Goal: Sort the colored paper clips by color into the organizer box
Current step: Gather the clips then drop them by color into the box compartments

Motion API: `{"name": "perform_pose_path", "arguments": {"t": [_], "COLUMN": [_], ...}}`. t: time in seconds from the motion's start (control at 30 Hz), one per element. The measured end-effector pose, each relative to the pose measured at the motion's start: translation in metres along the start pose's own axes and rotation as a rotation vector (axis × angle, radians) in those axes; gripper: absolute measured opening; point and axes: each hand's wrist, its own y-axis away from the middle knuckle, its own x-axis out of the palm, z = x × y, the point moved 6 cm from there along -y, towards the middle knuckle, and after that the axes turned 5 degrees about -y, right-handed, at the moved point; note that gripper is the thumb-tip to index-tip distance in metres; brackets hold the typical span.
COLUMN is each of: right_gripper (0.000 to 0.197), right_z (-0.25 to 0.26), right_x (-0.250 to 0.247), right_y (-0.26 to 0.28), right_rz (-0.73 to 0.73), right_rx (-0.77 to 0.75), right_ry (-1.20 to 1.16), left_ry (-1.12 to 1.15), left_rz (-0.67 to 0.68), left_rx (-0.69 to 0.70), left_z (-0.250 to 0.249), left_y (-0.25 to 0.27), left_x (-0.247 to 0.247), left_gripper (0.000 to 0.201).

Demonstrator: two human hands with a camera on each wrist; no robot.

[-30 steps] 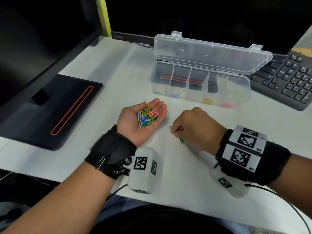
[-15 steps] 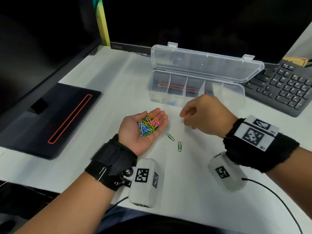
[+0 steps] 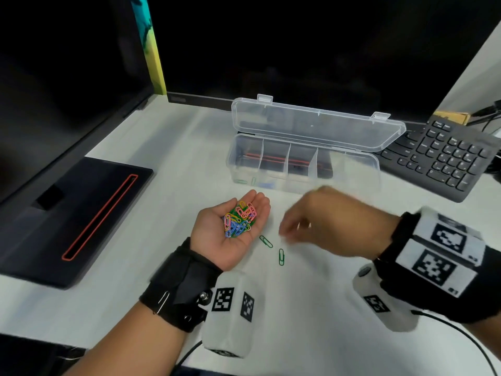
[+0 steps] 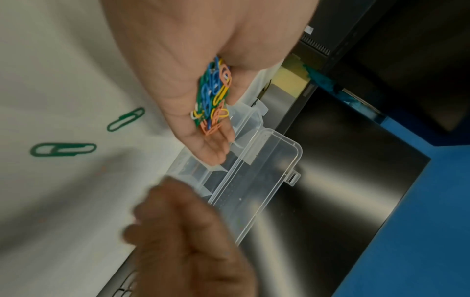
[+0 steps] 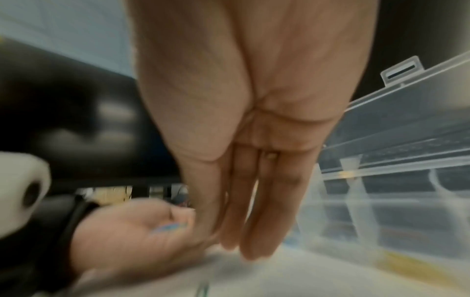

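My left hand [image 3: 217, 240] lies palm up on the white desk and carries a pile of mixed colored paper clips [image 3: 240, 219] on its relaxed palm; the left wrist view also catches the pile [image 4: 213, 96]. Two green clips [image 3: 266, 241] [image 3: 281, 257] lie on the desk just right of that hand. My right hand [image 3: 287, 234] hovers blurred just right of the two clips, its fingers [image 5: 244, 247] straight and together, nothing seen in them. The clear organizer box [image 3: 301, 183] stands behind with its lid [image 3: 317, 128] open; a few green and blue clips show in its left compartments.
A black keyboard [image 3: 444, 156] sits right of the box. A black monitor base with a red slot [image 3: 81, 218] lies at the left, and dark screens [image 3: 298, 50] stand behind. Bare white desk [image 3: 311, 308] stretches in front of the hands.
My right hand left the green clips, rose toward the box, then came back down and left to the two green clips. The left hand stayed put with its pile.
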Motion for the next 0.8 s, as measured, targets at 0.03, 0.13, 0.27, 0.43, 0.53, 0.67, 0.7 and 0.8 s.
{"name": "perform_pose_path", "arguments": {"t": [0.03,0.13,0.27,0.43,0.53,0.67,0.7,0.8], "right_gripper": [0.022,0.026,0.013,0.009,0.004,0.022,0.026,0.025], "right_z": [-0.004,-0.009,-0.015,-0.01,-0.012,-0.01,-0.008,-0.006], "right_x": [0.016,0.038,0.038,0.043,0.035,0.034,0.038,0.042], "right_y": [0.001,0.0,-0.005,-0.004,-0.008,-0.019,-0.022,-0.031], "right_rz": [0.122,0.195,0.184,0.186,0.053,-0.044,-0.029,-0.015], "right_rx": [0.016,0.036,0.085,0.13,0.158,0.179,0.175,0.18], "right_ry": [0.002,-0.008,0.051,0.047,-0.163,-0.293,-0.263,-0.16], "left_ry": [-0.012,-0.021,-0.061,-0.094,-0.094,-0.095,-0.093,-0.109], "left_rz": [0.003,0.012,0.027,0.021,0.02,0.031,0.032,0.038], "left_rx": [0.004,0.008,0.002,0.019,0.024,0.028,0.03,0.038], "left_z": [-0.001,-0.002,-0.003,-0.012,-0.014,-0.016,-0.016,-0.018], "left_y": [0.0,-0.002,-0.006,-0.021,-0.026,-0.028,-0.029,-0.03], "left_x": [0.0,-0.001,0.001,0.011,0.012,0.008,0.007,0.005], "left_gripper": [0.031,0.031,0.031,0.032,0.032,0.032,0.032,0.035]}}
